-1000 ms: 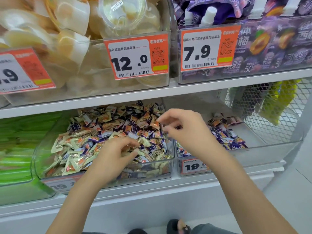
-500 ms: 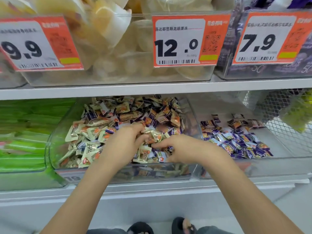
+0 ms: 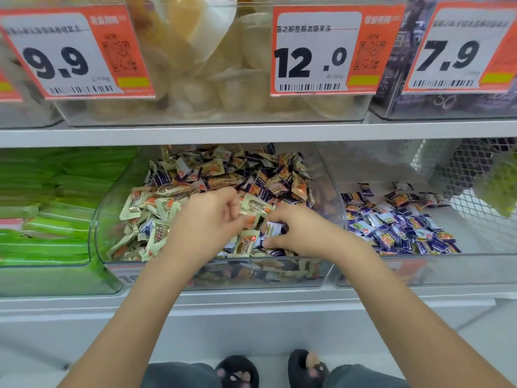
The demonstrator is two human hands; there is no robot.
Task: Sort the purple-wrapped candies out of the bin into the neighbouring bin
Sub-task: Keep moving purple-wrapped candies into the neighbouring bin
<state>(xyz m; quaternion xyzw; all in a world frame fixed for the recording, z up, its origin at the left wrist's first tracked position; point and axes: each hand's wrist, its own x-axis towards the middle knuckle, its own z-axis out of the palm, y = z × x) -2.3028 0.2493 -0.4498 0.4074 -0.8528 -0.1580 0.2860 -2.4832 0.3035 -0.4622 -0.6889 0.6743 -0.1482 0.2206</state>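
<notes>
Both hands work low in the clear plastic mixed-candy bin (image 3: 106,219) on the lower white shelf (image 3: 251,301), near its front wall. The right hand (image 3: 302,233) has its fingers curled down round a small purple-and-white wrapped candy (image 3: 272,228), so this grip is grasping that piece, pinched between thumb and fingertips at the top of the heap. The left hand (image 3: 208,224) sits just beside it, touching or nearly touching, fingers curled into the pile of cream-wrapped candies (image 3: 148,208); it seems to pinch a wrapper at its fingertips, but I cannot tell which one or whether it truly holds it. The relation that matters: the neighbouring clear plastic bin (image 3: 475,247), already carrying a loose layer of purple-wrapped candies (image 3: 397,225), lies directly to the right of the grasping hand, on that hand's own side, so the right hand is the nearer 1 and need not cross the left arm. Between the 2 bins stands the shared clear wall (image 3: 340,214), which rises toward the back; the candy's long axis appears to run roughly front to back, though it is partly hidden. My judgement is that the coming move calls for a lift above that wall, then a short carry rightward. Headroom is limited by the upper white shelf (image 3: 251,133), while the right bin has bare floor toward its back and right side. More purple wrappers remain scattered toward the rear of the mixed heap, so the sorting looks well short of done.
</notes>
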